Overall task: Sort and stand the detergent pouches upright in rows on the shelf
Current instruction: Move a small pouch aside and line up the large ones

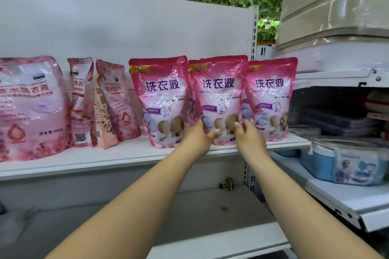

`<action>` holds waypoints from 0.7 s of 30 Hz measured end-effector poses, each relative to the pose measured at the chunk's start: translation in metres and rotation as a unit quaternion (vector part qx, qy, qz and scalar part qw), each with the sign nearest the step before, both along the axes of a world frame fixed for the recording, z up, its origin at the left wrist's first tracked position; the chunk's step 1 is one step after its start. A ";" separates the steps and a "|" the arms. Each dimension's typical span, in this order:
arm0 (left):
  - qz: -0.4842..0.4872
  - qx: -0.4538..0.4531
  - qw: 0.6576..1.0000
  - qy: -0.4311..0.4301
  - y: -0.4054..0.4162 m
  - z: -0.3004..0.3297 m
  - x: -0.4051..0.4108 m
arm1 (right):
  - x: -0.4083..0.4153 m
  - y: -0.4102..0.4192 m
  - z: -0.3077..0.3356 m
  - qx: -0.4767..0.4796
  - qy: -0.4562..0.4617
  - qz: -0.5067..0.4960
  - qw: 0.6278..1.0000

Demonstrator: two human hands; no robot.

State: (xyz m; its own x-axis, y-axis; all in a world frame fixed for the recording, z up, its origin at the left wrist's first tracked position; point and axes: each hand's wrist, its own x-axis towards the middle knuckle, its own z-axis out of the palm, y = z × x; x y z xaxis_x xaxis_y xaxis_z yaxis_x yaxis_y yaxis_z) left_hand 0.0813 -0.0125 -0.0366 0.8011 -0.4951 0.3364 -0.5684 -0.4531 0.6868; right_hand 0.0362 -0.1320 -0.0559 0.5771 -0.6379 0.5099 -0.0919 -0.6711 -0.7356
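Three bright pink detergent pouches stand upright side by side on the white shelf (pixel 126 156): a left one (pixel 161 99), a middle one (pixel 219 94) and a right one (pixel 270 99), with more pouches behind them. My left hand (pixel 197 136) grips the lower left of the middle pouch, thumb on its front. My right hand (pixel 249 134) holds its lower right edge with curled fingers. Further left stand paler floral pouches: a large one (pixel 31 107) and three narrow ones turned sideways (pixel 103 103).
A stack of beige wrapped bedding (pixel 336 6) rises at the upper right. The neighbouring rack on the right holds a blue box (pixel 353 164) and dark packs. A lower shelf (pixel 189 216) lies under my arms with a small green object (pixel 227 184) at its back.
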 end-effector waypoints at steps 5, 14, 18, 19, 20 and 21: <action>-0.047 -0.085 0.994 -0.051 0.070 0.008 -0.014 | -0.009 0.039 0.006 -0.028 -0.164 0.059 0.984; 0.242 -0.163 0.941 -0.174 0.225 0.010 0.058 | 0.057 0.184 0.025 -0.053 -0.092 0.312 0.944; 0.253 -0.027 0.946 -0.201 0.263 -0.010 0.079 | 0.120 0.229 0.030 0.091 -0.069 0.327 0.938; 0.242 -0.002 0.945 -0.220 0.269 -0.016 0.081 | 0.131 0.237 0.030 0.116 -0.070 0.319 0.938; 0.227 0.014 0.943 -0.242 0.274 -0.022 0.083 | 0.142 0.244 0.030 0.124 -0.075 0.314 0.938; 0.212 0.023 0.942 -0.260 0.278 -0.026 0.085 | 0.150 0.249 0.029 0.124 -0.078 0.310 0.939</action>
